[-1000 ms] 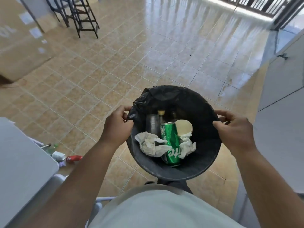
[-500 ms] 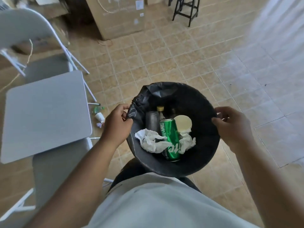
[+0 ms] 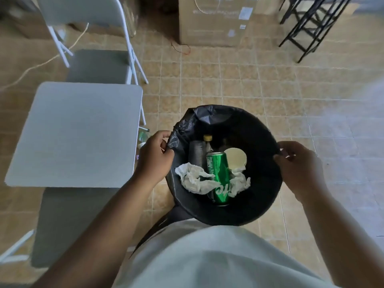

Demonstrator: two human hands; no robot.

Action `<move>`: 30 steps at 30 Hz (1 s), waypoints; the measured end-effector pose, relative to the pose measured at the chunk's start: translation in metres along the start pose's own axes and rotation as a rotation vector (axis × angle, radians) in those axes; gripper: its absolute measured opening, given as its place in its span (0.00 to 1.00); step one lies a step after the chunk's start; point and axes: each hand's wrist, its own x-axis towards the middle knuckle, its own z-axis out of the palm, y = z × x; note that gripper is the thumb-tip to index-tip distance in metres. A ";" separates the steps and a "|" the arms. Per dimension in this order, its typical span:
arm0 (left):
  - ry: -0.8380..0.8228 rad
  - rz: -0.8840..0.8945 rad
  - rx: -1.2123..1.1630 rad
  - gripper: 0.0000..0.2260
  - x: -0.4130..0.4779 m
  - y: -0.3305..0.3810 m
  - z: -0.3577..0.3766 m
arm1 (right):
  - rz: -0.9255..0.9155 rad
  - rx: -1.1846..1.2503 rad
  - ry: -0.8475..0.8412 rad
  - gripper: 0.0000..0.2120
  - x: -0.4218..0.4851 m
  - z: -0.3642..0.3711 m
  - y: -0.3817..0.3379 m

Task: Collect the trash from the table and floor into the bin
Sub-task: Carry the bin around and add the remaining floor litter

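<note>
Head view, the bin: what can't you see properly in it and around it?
- Bottle in the bin: only its yellow cap and neck show; the green can and grey cup cover the rest.
- Floor litter beside the table: mostly hidden by the left hand and the table edge; too small to identify.
- Cardboard box: cut off by the top edge, print blurred.

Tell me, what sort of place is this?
Probably a plain room in a home: tan tiled floor, a small white table beside a grey folding chair, and a large cardboard box.
</note>
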 end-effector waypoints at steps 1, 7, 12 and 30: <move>0.004 0.003 -0.001 0.17 0.014 0.002 -0.004 | -0.006 -0.009 -0.008 0.12 0.012 0.004 -0.008; 0.058 -0.023 0.004 0.18 0.080 0.011 -0.016 | -0.010 0.039 -0.042 0.14 0.082 0.027 -0.041; 0.118 -0.123 0.006 0.19 0.103 0.000 -0.004 | -0.058 0.025 -0.184 0.16 0.137 0.045 -0.048; 0.230 -0.488 -0.085 0.19 0.188 -0.169 0.181 | -0.214 -0.246 -0.567 0.13 0.327 0.246 0.029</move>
